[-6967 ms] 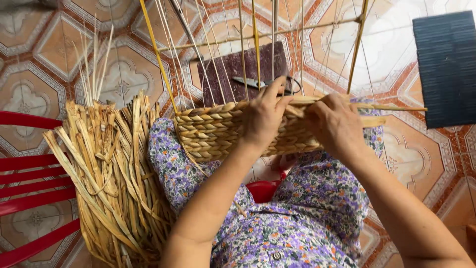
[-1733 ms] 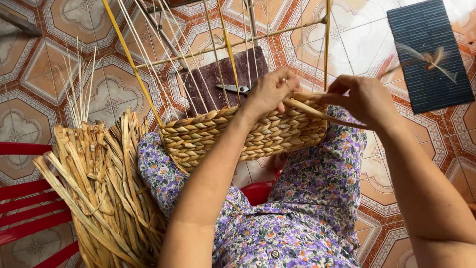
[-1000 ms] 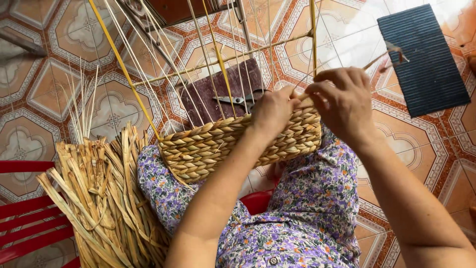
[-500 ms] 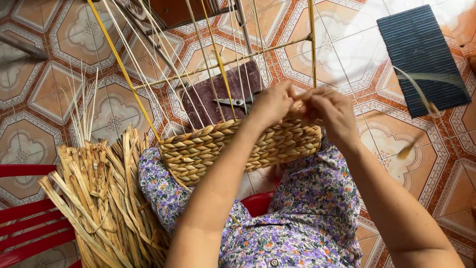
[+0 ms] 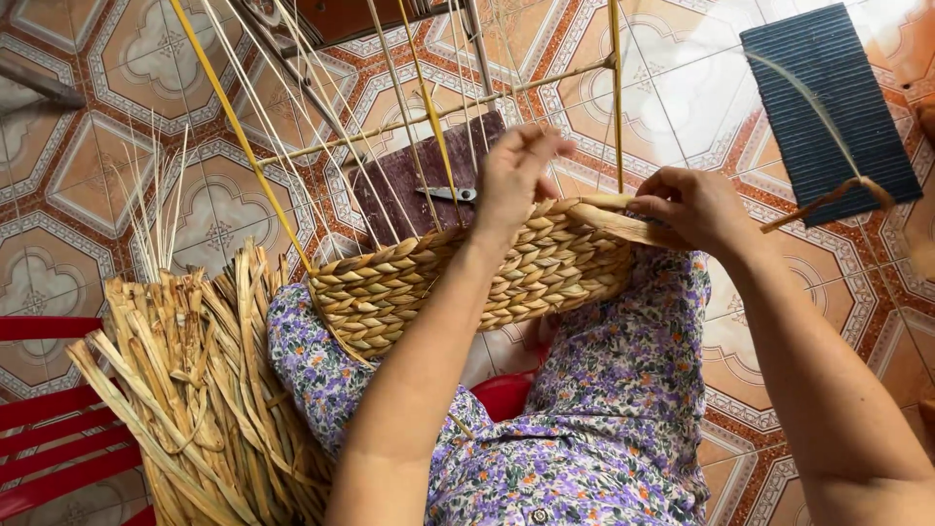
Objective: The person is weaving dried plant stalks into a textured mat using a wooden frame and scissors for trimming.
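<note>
Since half a second ago: hands parted, right hand [image 5: 693, 206] now drawn off toward 3 o'clock, left hand [image 5: 521, 175] lifted above the rim with fingers spread.

Left hand: loosely open, fingertips among the thin pale upright stakes [image 5: 458, 88], gripping nothing that can be made out. Forearm running up from 6 o'clock across the lap. Right hand: closed round a flat tan dried-grass strand [image 5: 623, 222], pinching it against the rim; same strand trailing on past the wrist toward 3 o'clock, blurred at its far end.

Half-woven oval basket of plaited straw-coloured fibre [image 5: 467, 287] resting on the lap at picture centre, chunky braided rows, tilted with its rim facing 12 o'clock. Stakes rising from rim to top edge, cut off there; two bright yellow ones among them.

Bundle of dry flat reeds [image 5: 195, 390] at 8 o'clock, fibrous and ragged, lower end cut off. Red slatted plastic chair [image 5: 39, 429] at 9 o'clock, partly out of frame. Small metal snips [image 5: 450, 194] on a dark brown mat behind the stakes, half hidden. Dark blue ribbed mat [image 5: 828, 107] at 2 o'clock on the patterned tiled floor [image 5: 78, 195].
</note>
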